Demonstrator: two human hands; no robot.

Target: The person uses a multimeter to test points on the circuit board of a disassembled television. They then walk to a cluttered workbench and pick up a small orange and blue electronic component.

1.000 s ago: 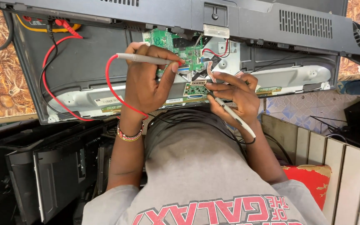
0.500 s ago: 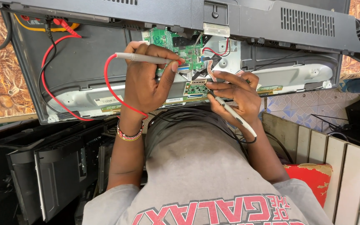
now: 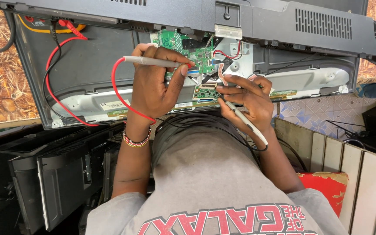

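An opened flat-screen set (image 3: pixel 88 65) lies back-up in front of me, its green circuit board (image 3: pixel 192 50) exposed. My left hand (image 3: pixel 155 85), with a beaded bracelet at the wrist, grips a grey test probe (image 3: pixel 151 61) on a red lead (image 3: pixel 118 93); the tip rests on the board's lower edge. My right hand (image 3: pixel 246 98) pinches a second grey probe (image 3: pixel 244 122) on a black lead. Its tip points at a small green strip board (image 3: pixel 206 92) just below the main board. My grey shirt (image 3: pixel 209 182) fills the lower middle.
A yellow meter (image 3: pixel 51 27) with red plugs peeks from under the dark back cover (image 3: pixel 283 21) at top left. Black set casings (image 3: pixel 53 178) stand at lower left. A red cushion (image 3: pixel 327 185) and pale slats (image 3: pixel 366 182) are at right.
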